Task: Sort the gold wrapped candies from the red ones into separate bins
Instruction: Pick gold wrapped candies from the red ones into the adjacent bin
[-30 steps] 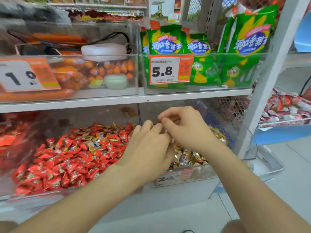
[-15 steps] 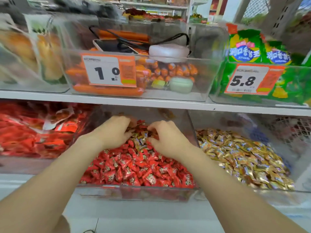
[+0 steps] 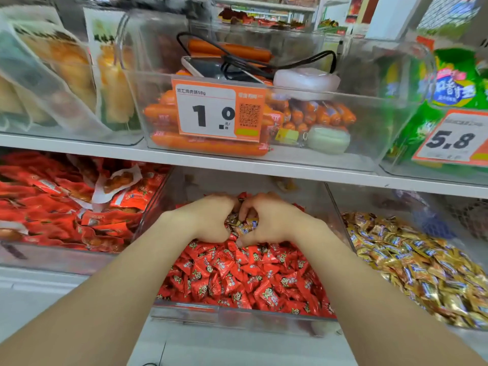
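A clear bin (image 3: 237, 317) on the lower shelf holds a heap of red wrapped candies (image 3: 245, 276). At the back of that heap lies a small cluster of gold wrapped candies (image 3: 244, 225). My left hand (image 3: 208, 219) and my right hand (image 3: 272, 220) are both in this bin, curled round the gold cluster from either side with fingertips nearly meeting at the back. To the right, a second clear bin (image 3: 340, 207) is filled with gold wrapped candies (image 3: 420, 262).
Left of the red candy bin lies a bin of red snack packets (image 3: 68, 204). The shelf board (image 3: 237, 165) above carries a sausage bin with a 1.0 price tag (image 3: 217, 110), a phone and cable, and green corn packs (image 3: 454, 101) at right.
The view swung left from the gold bin to the red bin. Both hands moved over into the red bin and have drawn together round the gold candies at its back.
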`<state>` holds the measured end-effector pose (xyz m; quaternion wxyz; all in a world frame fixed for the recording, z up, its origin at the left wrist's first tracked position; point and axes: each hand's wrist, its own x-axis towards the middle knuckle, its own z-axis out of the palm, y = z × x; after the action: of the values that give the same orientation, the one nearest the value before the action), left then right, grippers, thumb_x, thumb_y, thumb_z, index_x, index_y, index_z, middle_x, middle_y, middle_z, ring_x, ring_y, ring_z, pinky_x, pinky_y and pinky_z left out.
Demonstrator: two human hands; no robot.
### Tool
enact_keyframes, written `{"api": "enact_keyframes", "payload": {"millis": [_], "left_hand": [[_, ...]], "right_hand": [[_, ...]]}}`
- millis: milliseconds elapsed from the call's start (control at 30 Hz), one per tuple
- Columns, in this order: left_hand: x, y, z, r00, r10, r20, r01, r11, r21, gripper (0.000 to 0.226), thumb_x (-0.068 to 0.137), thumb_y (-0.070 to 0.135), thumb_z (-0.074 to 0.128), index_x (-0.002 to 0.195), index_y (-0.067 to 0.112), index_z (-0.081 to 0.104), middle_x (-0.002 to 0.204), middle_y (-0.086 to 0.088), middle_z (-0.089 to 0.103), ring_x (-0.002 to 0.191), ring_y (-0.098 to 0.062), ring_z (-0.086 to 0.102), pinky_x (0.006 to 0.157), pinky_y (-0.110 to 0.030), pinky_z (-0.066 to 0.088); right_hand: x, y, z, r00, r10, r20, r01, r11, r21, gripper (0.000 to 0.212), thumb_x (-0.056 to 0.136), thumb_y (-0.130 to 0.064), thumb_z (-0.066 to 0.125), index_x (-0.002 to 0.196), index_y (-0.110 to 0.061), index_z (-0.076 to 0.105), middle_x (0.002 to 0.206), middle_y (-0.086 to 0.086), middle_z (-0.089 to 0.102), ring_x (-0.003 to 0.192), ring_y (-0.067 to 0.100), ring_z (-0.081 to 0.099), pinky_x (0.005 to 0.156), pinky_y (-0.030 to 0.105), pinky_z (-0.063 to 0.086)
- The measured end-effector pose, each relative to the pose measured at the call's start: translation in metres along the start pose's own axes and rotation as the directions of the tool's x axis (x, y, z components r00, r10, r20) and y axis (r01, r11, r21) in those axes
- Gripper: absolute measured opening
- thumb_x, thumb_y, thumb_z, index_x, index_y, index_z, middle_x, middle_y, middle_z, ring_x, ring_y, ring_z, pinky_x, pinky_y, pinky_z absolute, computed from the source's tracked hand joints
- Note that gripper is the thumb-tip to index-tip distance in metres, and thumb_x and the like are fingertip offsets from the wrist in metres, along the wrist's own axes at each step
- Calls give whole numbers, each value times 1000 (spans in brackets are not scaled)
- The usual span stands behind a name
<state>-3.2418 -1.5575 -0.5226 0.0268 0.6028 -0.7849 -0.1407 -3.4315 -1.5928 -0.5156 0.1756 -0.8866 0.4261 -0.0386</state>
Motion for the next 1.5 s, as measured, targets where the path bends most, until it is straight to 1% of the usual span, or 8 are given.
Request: {"api": "enact_keyframes", "payload": {"millis": [367, 600, 833, 967, 1100, 1267, 1433, 1500], "left_hand": [[-3, 4, -1, 994, 38, -103, -47, 996, -82, 28, 100, 34, 67, 126, 25, 70, 119, 2, 70, 112, -22, 63, 89, -29, 46], [-24, 15, -18, 980, 36, -197, -64, 988, -139, 19, 91, 27, 67, 108, 29, 72, 66, 15, 53, 63, -5, 53, 57, -18, 35], [-41, 18, -29, 981, -8, -193, -51, 953, -299, 14, 97, 22, 61, 97, 24, 75, 56, 28, 60, 52, 8, 53, 51, -10, 35], [-46, 20, -32, 978, -48, -202, -29, 932, -361, 22, 99, 27, 52, 85, 23, 68, 64, 7, 63, 56, -7, 52, 61, -31, 48], [-45, 23, -29, 985, -77, -154, 23, 944, -329, 33, 97, 27, 37, 73, 7, 47, 66, -3, 46, 63, -19, 39, 62, -44, 41], [-37, 25, -24, 989, -107, -98, 84, 973, -213, 56, 100, 49, 51, 56, 16, 39, 53, 2, 38, 52, -21, 39, 57, -35, 40], [-31, 22, -9, 998, 36, -52, -42, 993, -114, 16, 100, 48, 63, 106, 36, 71, 86, 10, 63, 87, -8, 54, 85, -36, 50], [-30, 26, -4, 997, 66, 28, -63, 994, -88, 36, 98, 51, 65, 129, 32, 64, 98, 11, 58, 101, -13, 52, 86, -33, 45]], "right_hand": [[-18, 8, -4, 991, 78, -111, -48, 968, 245, 7, 92, -23, 78, 99, -25, 76, 82, -10, 72, 64, -6, 62, 65, 16, 49], [-46, 4, -17, 947, 270, -171, -124, 803, 583, 9, 99, -14, 72, 99, -23, 75, 98, 9, 75, 71, 13, 68, 76, 38, 61], [-53, -7, -21, 898, 408, 163, -198, 44, 979, 24, 107, 5, 51, 125, 6, 66, 118, 21, 62, 80, 24, 66, 62, 27, 49], [-52, -7, -26, 886, 390, 250, -232, -92, 968, 28, 101, 12, 47, 116, 15, 70, 129, 26, 58, 74, 24, 57, 57, 25, 50], [-50, -9, -26, 856, 386, 345, -290, -193, 937, 32, 99, 0, 36, 106, -1, 67, 87, 15, 69, 57, 16, 44, 49, 24, 30], [-49, -14, -32, 795, 409, 447, -297, -380, 876, 40, 109, -27, 31, 90, -10, 61, 59, -2, 44, 46, 12, 41, 34, 17, 26], [-50, -27, -33, 845, 408, 345, -206, -347, 915, 20, 104, 6, 46, 114, 7, 64, 91, 18, 71, 83, 27, 71, 51, 28, 61], [-50, -26, -34, 853, 408, 326, -207, -309, 928, 25, 100, 13, 43, 115, 5, 62, 93, 15, 72, 73, 22, 68, 46, 24, 55]]}}
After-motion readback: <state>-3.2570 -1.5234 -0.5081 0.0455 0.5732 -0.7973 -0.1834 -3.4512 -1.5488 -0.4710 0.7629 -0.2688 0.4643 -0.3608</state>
